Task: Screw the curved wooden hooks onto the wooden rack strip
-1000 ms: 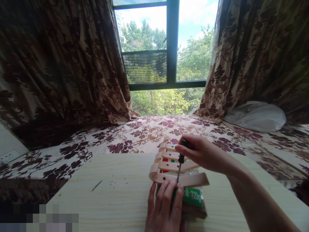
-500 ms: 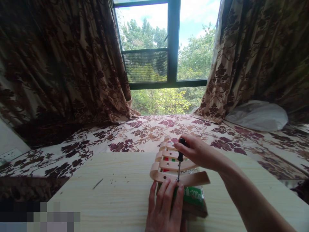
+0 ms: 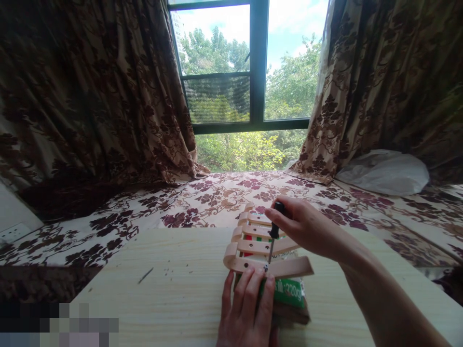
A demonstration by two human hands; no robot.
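My right hand (image 3: pixel 294 219) grips a screwdriver (image 3: pixel 275 227) by its black handle. The thin shaft slants down to the nearest of several pale wooden strips (image 3: pixel 289 268), its tip beside or on a small screw (image 3: pixel 265 268); whether they touch I cannot tell. That strip curls into a loop at its left end and has a dark hole left of the screw. My left hand (image 3: pixel 246 308) presses its fingers along the strip's near edge, over a green package (image 3: pixel 289 293) marked with 320g; its thumb is mostly hidden. More looped strips with screws run behind, lying over the package.
Underneath is a pale wooden tabletop (image 3: pixel 162 299) with a dark sliver (image 3: pixel 145 275) and several small specks at left. Beyond it spreads a floral cloth (image 3: pixel 224 193) up to a window between curtains. A white plastic bag (image 3: pixel 385 172) lies at back right.
My right hand has shifted slightly right and the screwdriver leans more to the right. Its tip has moved a little, showing more of the screw. My left hand keeps its place.
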